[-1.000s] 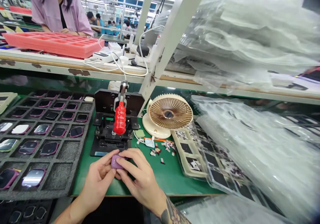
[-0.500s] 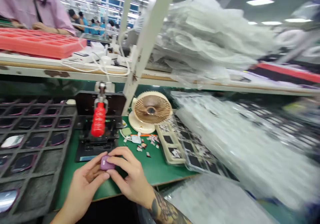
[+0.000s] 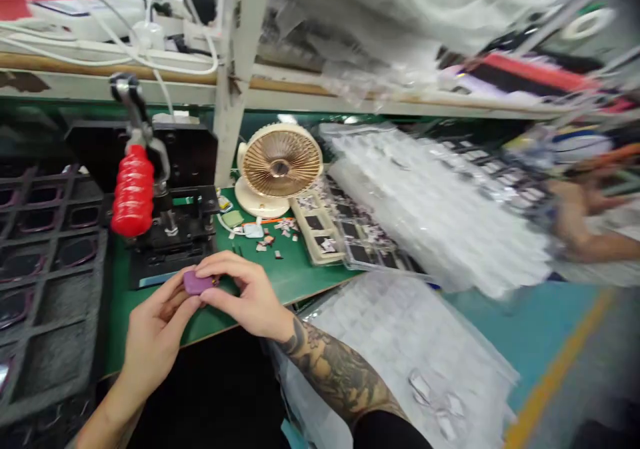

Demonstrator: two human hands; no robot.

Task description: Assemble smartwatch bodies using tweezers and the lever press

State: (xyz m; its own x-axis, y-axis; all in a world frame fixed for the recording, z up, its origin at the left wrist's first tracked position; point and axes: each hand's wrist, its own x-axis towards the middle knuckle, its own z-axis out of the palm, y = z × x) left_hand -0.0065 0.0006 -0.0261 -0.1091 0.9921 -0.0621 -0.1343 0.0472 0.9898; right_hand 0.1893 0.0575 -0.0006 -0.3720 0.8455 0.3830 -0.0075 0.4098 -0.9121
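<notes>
A small purple block with rounded corners is pinched between both hands, above the front of the green mat; its exact kind does not show. My left hand closes thumb and fingers on its left side. From the right, my right hand grips it, with a tiny yellowish spot showing by the fingertips. Just beyond the hands stands a black clamp press with a red handle. At the left, a dark foam tray holds several purple-rimmed dark pieces, and some of its pockets are bare.
A cream fan stands behind small scraps on the green mat. Parts trays and plastic-wrapped white trays fill the right. A shelf runs across the back. Another person's arm shows at far right.
The view has swung right and down, so the press and tray sit further left. The purple block has been turned, and its white marking no longer shows. Both hands still hold it.
</notes>
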